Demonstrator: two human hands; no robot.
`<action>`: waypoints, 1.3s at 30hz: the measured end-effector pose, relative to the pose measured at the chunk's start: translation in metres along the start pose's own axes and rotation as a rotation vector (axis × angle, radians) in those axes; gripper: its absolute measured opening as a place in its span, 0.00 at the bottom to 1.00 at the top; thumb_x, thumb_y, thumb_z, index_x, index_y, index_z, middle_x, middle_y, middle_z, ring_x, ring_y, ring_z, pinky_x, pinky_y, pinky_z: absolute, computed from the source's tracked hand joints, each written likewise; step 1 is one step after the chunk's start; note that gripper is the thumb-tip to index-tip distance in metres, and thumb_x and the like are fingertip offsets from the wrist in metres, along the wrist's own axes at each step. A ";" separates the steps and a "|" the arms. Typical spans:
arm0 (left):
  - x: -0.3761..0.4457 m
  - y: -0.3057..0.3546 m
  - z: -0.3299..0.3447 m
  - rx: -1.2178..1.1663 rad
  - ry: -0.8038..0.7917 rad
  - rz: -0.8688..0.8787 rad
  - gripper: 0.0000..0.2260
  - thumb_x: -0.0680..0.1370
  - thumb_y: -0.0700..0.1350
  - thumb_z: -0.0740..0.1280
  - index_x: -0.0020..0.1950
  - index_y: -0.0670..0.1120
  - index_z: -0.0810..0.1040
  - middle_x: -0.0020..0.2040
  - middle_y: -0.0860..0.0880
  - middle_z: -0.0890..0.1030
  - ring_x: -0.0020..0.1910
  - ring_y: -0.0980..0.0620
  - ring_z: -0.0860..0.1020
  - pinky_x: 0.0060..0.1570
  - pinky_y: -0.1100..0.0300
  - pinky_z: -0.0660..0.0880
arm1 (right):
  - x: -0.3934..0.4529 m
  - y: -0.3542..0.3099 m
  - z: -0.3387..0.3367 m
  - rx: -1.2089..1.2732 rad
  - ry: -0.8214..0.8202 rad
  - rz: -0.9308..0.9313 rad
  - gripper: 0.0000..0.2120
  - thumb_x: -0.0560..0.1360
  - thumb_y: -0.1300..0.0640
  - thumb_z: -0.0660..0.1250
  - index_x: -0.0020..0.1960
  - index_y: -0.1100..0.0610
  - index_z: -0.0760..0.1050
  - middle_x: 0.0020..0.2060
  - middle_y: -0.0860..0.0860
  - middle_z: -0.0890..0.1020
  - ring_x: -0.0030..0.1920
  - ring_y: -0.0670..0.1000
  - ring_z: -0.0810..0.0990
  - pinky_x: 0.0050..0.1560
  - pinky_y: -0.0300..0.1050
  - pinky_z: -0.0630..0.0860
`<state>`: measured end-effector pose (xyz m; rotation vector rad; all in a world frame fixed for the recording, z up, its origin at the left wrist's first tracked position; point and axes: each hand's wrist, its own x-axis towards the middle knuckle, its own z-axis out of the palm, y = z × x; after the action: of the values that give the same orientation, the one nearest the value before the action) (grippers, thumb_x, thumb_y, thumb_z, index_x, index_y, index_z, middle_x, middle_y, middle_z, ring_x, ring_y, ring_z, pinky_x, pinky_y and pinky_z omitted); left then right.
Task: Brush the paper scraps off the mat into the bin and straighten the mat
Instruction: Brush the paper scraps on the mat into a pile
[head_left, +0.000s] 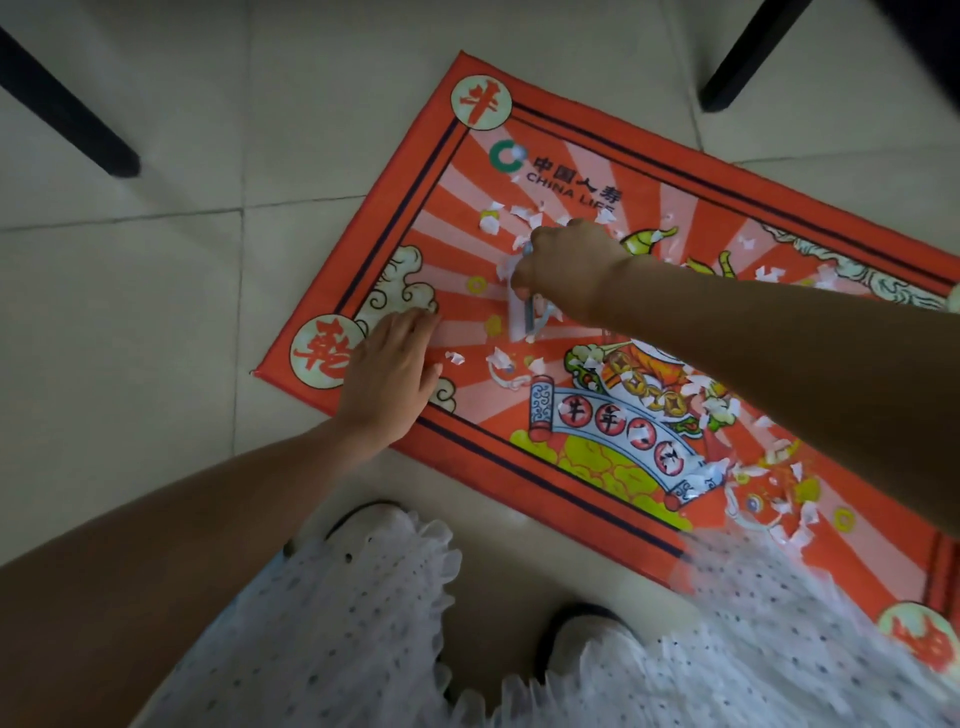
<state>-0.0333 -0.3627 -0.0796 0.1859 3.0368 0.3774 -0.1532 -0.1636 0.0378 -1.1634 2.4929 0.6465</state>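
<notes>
An orange-red printed mat (457, 156) lies askew on the tiled floor. White paper scraps (498, 364) are scattered over its middle and right part. My left hand (389, 379) lies flat, fingers apart, on the mat's near left corner. My right hand (566, 270) is closed around a small pale brush (522, 317), whose head touches the mat among the scraps. No bin is in view.
Black furniture legs stand on the floor at the top left (67, 114) and top right (737, 67). My white shoes (582, 639) and white dotted skirt (337, 623) fill the bottom, next to the mat's near edge. Pale tiles (156, 286) surround the mat.
</notes>
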 end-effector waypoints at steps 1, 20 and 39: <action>0.000 0.000 0.001 0.005 0.000 -0.003 0.25 0.79 0.50 0.63 0.73 0.42 0.67 0.69 0.43 0.71 0.69 0.43 0.69 0.61 0.43 0.74 | -0.003 0.004 0.002 -0.004 -0.002 -0.002 0.21 0.77 0.63 0.61 0.68 0.48 0.70 0.62 0.55 0.73 0.63 0.56 0.72 0.57 0.50 0.72; -0.009 -0.011 -0.005 -0.074 -0.002 -0.068 0.43 0.70 0.69 0.63 0.77 0.44 0.60 0.74 0.44 0.67 0.73 0.43 0.65 0.69 0.43 0.66 | -0.012 -0.028 0.002 0.237 0.149 -0.174 0.28 0.75 0.65 0.63 0.70 0.45 0.67 0.61 0.56 0.72 0.51 0.60 0.78 0.42 0.49 0.76; -0.008 0.029 0.005 -0.035 0.004 0.018 0.49 0.67 0.65 0.70 0.80 0.44 0.56 0.76 0.40 0.66 0.76 0.40 0.62 0.72 0.40 0.60 | -0.033 0.004 0.012 -0.031 -0.017 -0.145 0.24 0.75 0.65 0.63 0.68 0.49 0.70 0.56 0.56 0.74 0.50 0.56 0.77 0.38 0.47 0.71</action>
<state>-0.0212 -0.3343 -0.0761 0.2101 3.0318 0.4323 -0.1348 -0.1343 0.0438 -1.3294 2.3658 0.6550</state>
